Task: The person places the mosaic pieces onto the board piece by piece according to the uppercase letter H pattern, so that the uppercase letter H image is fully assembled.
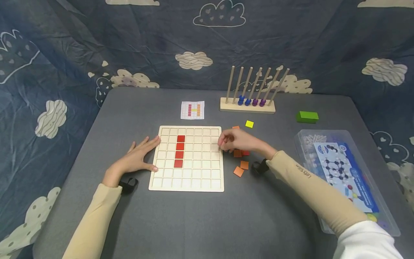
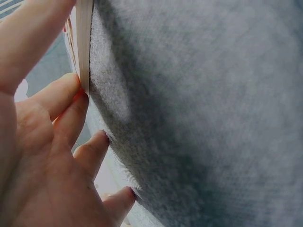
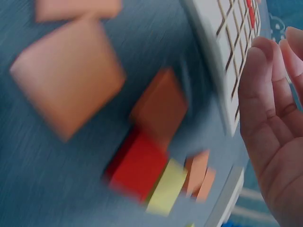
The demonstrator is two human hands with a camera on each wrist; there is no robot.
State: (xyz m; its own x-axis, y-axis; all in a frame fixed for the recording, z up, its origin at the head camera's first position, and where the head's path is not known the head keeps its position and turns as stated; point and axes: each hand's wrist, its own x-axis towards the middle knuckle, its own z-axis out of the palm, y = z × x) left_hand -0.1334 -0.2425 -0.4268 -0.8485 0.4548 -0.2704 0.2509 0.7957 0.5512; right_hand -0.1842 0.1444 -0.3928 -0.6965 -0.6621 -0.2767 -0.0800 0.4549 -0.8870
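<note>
Grey surface, cloud-print cloth behind. Grid board, centre frame, bearing four red tiles. Your left hand: fingers spread, touching its left edge. Your right hand, right of centre: fingers bunched, contents hidden. Risk: uneven pressure sliding the board.
</note>
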